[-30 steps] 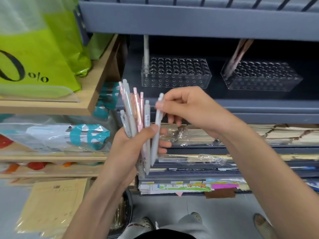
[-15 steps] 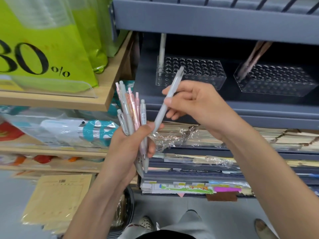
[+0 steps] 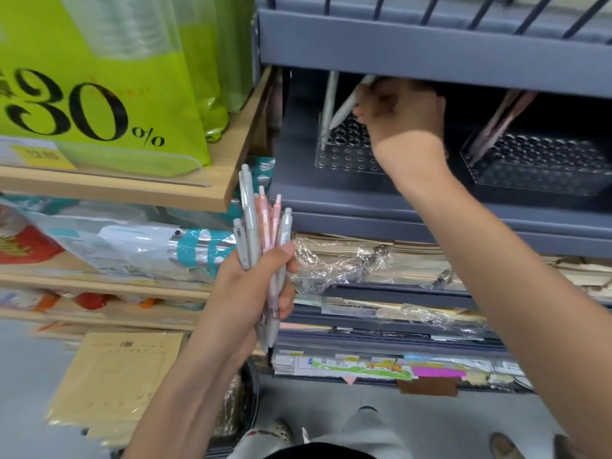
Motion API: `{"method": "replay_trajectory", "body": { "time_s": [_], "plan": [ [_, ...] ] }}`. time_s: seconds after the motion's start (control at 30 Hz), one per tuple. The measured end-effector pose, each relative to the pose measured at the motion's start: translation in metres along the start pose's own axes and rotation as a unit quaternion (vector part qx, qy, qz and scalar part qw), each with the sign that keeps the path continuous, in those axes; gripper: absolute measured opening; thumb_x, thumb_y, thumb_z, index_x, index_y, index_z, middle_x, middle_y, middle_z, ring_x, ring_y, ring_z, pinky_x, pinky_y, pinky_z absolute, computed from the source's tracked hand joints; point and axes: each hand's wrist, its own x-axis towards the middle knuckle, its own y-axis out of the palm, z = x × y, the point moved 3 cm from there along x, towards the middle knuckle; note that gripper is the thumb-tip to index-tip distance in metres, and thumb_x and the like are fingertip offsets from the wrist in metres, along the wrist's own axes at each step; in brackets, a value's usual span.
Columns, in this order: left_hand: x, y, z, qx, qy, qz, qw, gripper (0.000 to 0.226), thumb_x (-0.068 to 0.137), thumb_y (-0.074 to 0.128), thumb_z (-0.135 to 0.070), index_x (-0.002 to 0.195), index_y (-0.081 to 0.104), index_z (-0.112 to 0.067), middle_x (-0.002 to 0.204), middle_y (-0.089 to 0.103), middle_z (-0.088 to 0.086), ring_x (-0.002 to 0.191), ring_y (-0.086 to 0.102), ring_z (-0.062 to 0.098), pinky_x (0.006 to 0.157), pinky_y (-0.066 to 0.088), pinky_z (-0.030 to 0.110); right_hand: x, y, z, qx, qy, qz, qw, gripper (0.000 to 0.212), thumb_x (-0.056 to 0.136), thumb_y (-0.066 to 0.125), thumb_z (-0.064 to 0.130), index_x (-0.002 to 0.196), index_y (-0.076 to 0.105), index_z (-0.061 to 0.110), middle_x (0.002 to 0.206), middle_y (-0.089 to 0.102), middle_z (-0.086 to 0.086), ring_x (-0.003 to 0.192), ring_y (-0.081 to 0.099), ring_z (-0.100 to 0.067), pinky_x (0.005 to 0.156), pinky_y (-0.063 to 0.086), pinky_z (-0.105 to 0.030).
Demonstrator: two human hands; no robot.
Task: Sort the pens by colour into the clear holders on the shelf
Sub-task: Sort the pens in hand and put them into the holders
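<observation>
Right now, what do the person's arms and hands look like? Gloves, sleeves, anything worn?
Both are bare. The left hand and right hand have no gloves and no rings that show. The left forearm and right forearm have no sleeve in view, and there is no watch or band at either wrist.

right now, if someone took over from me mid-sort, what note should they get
Right hand pinches a grey pen, tilted, tip at the left holder, not yet seated.
Left hand grips the bunch of grey and pink pens.
Done: one standing pen in the left holder; pinkish pens lean in the right holder.
Left: seat this pen, then sort the bunch.
</observation>
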Motion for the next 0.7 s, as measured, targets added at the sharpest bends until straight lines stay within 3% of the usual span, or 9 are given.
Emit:
{"method": "replay_trajectory", "body": {
  "time_s": [0.07, 0.13, 0.2, 0.3, 0.43, 0.6, 0.67, 0.7],
  "plan": [
    [-0.001, -0.001, -0.001, 0.011, 0.004, 0.001, 1.0, 0.015, 0.082, 0.071, -0.028, 0.071, 0.068, -0.019, 0.07, 0.052, 0.014, 0.04, 0.043, 0.015, 0.038, 0.038, 0.025, 0.003, 0.006, 0.001, -0.053, -0.014, 0.013, 0.998, 0.014, 0.091, 0.059, 0.032, 0.086, 0.061, 0.02, 0.091, 0.072, -0.003, 0.098, 0.064, -0.034, 0.096, 0.047, -0.041],
    [-0.002, -0.003, -0.002, 0.01, 0.002, -0.001, 1.0, 0.02, 0.075, 0.074, -0.033, 0.079, 0.068, -0.014, 0.064, 0.05, 0.012, 0.04, 0.045, 0.016, 0.038, 0.04, 0.024, 0.004, 0.01, 0.004, -0.084, -0.021, 0.013, 0.996, 0.022, 0.091, 0.061, 0.034, 0.09, 0.066, 0.013, 0.097, 0.073, -0.005, 0.098, 0.064, -0.034, 0.094, 0.046, -0.039],
    [-0.002, -0.005, -0.001, 0.01, -0.003, -0.005, 1.0, 0.035, 0.075, 0.075, -0.033, 0.09, 0.061, -0.005, 0.057, 0.05, 0.006, 0.042, 0.047, 0.016, 0.039, 0.042, 0.024, 0.006, 0.015, 0.006, -0.082, -0.012, 0.027, 0.996, 0.021, 0.09, 0.065, 0.034, 0.081, 0.063, 0.015, 0.1, 0.073, -0.009, 0.097, 0.065, -0.034, 0.093, 0.048, -0.041],
    [-0.003, -0.007, 0.0, 0.023, 0.001, -0.001, 1.0, 0.03, 0.079, 0.075, -0.034, 0.083, 0.062, -0.007, 0.054, 0.053, 0.006, 0.044, 0.051, 0.019, 0.04, 0.044, 0.025, 0.006, 0.022, 0.007, -0.032, 0.009, 0.048, 0.998, 0.025, 0.088, 0.068, 0.029, 0.071, 0.05, 0.025, 0.094, 0.073, -0.01, 0.095, 0.067, -0.035, 0.091, 0.051, -0.046],
    [-0.003, -0.007, 0.001, 0.024, 0.01, 0.006, 1.0, 0.019, 0.078, 0.076, -0.035, 0.069, 0.072, -0.019, 0.064, 0.062, 0.008, 0.045, 0.056, 0.018, 0.04, 0.045, 0.026, 0.01, 0.023, 0.004, -0.008, 0.015, 0.045, 0.999, 0.016, 0.086, 0.069, 0.026, 0.085, 0.054, 0.021, 0.08, 0.069, 0.002, 0.087, 0.07, -0.028, 0.087, 0.054, -0.046],
    [-0.002, -0.007, -0.001, 0.014, 0.015, 0.012, 1.0, 0.016, 0.08, 0.076, -0.033, 0.082, 0.071, -0.018, 0.076, 0.069, 0.007, 0.048, 0.058, 0.017, 0.04, 0.046, 0.026, 0.008, 0.019, 0.003, 0.015, 0.03, 0.04, 0.999, 0.026, 0.084, 0.072, 0.028, 0.074, 0.049, 0.031, 0.078, 0.07, 0.001, 0.083, 0.07, -0.027, 0.086, 0.054, -0.045],
    [-0.001, -0.007, -0.002, 0.014, 0.019, 0.012, 1.0, 0.015, 0.081, 0.077, -0.034, 0.081, 0.072, -0.019, 0.076, 0.069, 0.008, 0.048, 0.058, 0.018, 0.041, 0.046, 0.026, -0.002, 0.01, 0.005, 0.026, 0.034, 0.022, 0.999, 0.021, 0.084, 0.071, 0.031, 0.075, 0.052, 0.029, 0.074, 0.07, 0.002, 0.069, 0.07, -0.022, 0.077, 0.057, -0.042],
    [-0.001, -0.006, -0.003, 0.012, 0.021, 0.015, 1.0, 0.015, 0.081, 0.077, -0.035, 0.079, 0.073, -0.021, 0.076, 0.069, 0.008, 0.047, 0.058, 0.018, 0.041, 0.046, 0.026, -0.01, 0.005, 0.007, 0.042, 0.036, 0.027, 0.998, 0.019, 0.085, 0.07, 0.031, 0.075, 0.055, 0.028, 0.069, 0.069, 0.003, 0.057, 0.066, -0.018, 0.065, 0.056, -0.039]
  ]
}}
